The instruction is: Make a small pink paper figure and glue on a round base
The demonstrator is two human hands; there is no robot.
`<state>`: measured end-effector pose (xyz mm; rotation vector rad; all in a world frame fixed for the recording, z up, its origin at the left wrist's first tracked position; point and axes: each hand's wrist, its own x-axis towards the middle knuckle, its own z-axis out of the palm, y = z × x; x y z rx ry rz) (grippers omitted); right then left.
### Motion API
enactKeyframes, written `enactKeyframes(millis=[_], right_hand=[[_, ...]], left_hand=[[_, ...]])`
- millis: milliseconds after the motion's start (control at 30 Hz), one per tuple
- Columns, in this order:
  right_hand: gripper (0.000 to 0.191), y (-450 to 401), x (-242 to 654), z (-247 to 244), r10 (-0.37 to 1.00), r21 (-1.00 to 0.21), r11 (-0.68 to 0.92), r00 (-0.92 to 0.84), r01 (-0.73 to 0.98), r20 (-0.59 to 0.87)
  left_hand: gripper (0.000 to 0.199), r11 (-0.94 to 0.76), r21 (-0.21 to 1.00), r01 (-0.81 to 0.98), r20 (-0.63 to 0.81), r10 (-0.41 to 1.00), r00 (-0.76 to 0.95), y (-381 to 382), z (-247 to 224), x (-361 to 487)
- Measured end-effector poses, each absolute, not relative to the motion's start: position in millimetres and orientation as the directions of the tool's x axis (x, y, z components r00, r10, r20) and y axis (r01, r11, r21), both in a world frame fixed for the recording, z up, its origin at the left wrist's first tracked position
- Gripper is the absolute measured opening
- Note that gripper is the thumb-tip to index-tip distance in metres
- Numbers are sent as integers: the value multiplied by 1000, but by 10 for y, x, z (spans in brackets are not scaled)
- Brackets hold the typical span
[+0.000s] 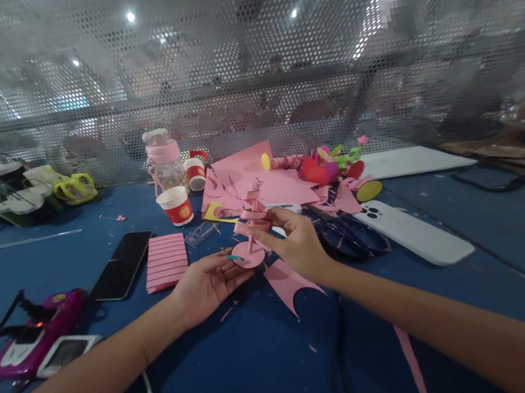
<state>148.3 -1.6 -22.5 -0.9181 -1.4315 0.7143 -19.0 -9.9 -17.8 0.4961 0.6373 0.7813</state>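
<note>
A pink paper model (251,255) with a round base, a thin stem and folded pieces at its top is held between my hands. The fingers of my left hand (207,284) lie under and beside the round base, the thumb at its rim. A small teal sliver crosses that rim; I cannot make out what it is. My right hand (298,241) pinches the upper part of the model between thumb and fingers. Below it, a pink paper offcut (288,283) with curved cut edges lies on the blue table (280,356).
Behind are pink sheets (261,163), coloured scraps (323,169), a paper cup (175,206) and a bottle (164,156). To the left lie a striped pink pad (165,261), a black phone (122,266) and a purple power strip (37,334). A white phone (416,234) is on the right.
</note>
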Motion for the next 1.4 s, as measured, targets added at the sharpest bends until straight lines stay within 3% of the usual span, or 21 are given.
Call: enactKeyframes(millis=[233,600,900,1400], right_hand=[[37,-1,1467,-225,903,-911,413,124,0,410],[23,-35,1483,-217,858,-858,509,30,71,512],[23,-69,1458,-254,865,-864,500,4,61,502],[19,-89,1448,-267,857,-857,516,-21,8,515]], left_hand=[[24,595,659,-460,-329,778,535,-149,-116,-161],[22,652,569,-501,-341,742,577,-118,-108,-188],[25,606,661,-442,-444,791,421,-164,-77,-106],[23,569,692,-444,-375,809,453,-170,-100,-107]])
